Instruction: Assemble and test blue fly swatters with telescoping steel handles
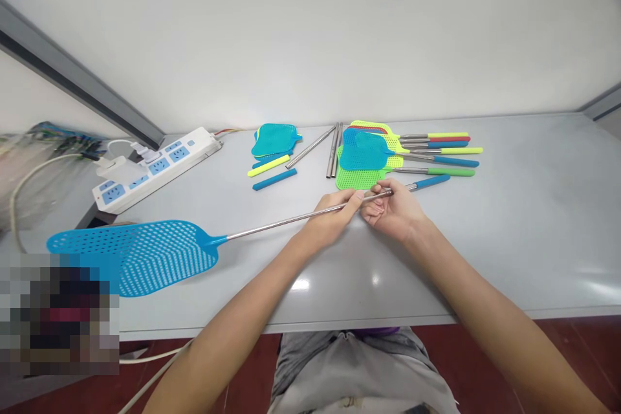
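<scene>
A blue fly swatter [169, 249] with a long metal telescopic rod lies across both my hands above the table. Its perforated head points to the left, and its blue handle [431, 182] sticks out on the right. My left hand [334, 210] is closed on the rod, thumb on top. Around the thicker rod section near the handle, the fingers of my right hand [392, 210] are curled. Just beyond my hands lie several finished-looking swatters, among them a green swatter [359, 178] and a blue swatter head [366, 150], handles to the right.
Loose swatter heads [274, 139], a yellow handle [268, 165], a blue handle [274, 179] and metal rods [310, 147] lie toward the back of the grey table [524, 220]. A white power strip [158, 168] with plugged-in cables stands at left. A wall rises behind.
</scene>
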Demonstrator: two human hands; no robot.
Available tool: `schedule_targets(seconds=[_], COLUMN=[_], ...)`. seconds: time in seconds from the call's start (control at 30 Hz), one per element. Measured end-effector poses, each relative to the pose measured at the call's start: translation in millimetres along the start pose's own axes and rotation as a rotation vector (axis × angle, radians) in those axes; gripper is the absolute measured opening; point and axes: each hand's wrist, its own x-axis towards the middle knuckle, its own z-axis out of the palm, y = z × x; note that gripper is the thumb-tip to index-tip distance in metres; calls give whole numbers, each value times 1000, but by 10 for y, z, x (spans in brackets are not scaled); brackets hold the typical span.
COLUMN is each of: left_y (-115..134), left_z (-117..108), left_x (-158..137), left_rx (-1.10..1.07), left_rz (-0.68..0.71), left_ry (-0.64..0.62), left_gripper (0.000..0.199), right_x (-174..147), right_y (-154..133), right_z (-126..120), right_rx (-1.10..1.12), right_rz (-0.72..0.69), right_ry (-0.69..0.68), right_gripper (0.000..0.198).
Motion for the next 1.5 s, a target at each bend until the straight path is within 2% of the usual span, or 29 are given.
schedule_targets(seconds=[0.37, 0.6, 1.5], left_y=[8, 34, 38], left_z=[16, 13, 17], left_x=[-12, -14, -14], left_rx=[20, 23, 41], left_rz=[-2, -8, -12], left_ry=[11, -3, -11], left_gripper=[39, 39, 39], right_x=[-15, -11, 13], right_y=[-6, -6, -5], right_z=[1, -21, -36], right_rx=[5, 33, 46], right_rz=[-17, -32, -31], right_ry=[-25, -94, -73], right_gripper=[22, 30, 27])
